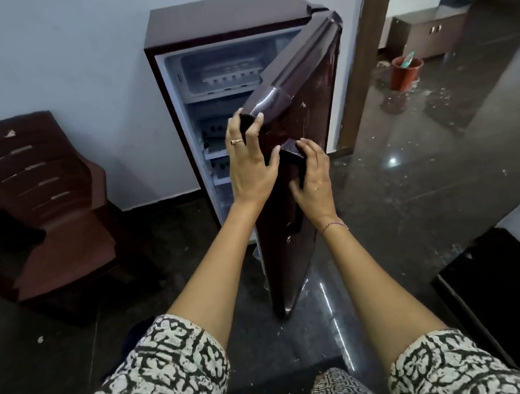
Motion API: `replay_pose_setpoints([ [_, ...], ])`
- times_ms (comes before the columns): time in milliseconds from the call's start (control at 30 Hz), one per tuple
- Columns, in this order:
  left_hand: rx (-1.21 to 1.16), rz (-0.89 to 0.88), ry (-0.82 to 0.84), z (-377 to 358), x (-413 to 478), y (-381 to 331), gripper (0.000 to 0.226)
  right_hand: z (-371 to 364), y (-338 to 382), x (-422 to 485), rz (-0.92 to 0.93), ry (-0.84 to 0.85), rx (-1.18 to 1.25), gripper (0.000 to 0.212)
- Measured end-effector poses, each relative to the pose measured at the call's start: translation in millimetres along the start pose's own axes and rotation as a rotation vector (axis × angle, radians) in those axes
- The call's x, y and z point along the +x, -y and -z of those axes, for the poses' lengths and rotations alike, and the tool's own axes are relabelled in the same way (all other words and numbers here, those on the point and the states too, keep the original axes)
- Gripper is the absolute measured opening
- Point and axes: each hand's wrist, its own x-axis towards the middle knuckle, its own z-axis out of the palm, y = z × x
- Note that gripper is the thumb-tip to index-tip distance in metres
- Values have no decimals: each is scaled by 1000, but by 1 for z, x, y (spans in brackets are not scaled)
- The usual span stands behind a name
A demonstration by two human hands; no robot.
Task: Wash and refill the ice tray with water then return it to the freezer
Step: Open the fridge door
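Note:
A maroon single-door fridge (218,17) stands against the white wall with its door (302,94) swung partly open. In the freezer compartment at the top lies a white ice tray (231,73). My left hand (250,162) grips the door's free edge, fingers curled over it. My right hand (313,174) holds the dark recessed door handle on the door's outer face. The lower shelves show behind the door edge.
A brown plastic chair (42,202) stands to the left of the fridge. A red bucket (405,73) sits on the wet dark floor through the doorway at the right. A black object (509,291) lies low at the right.

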Motion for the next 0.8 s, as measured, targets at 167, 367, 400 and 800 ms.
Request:
replay_pose_setpoints([
  [167, -7, -42, 6, 3, -7, -23, 57, 25, 20, 10, 1, -82, 5, 52],
  [367, -39, -48, 11, -7, -13, -55, 52, 49, 50, 45, 187, -95, -27, 43],
  [400, -27, -64, 8, -10, -13, -60, 51, 53, 50, 47, 183, -108, -29, 40],
  [800, 6, -197, -27, -53, -24, -117, 55, 132, 3, 42, 164, -87, 66, 27],
])
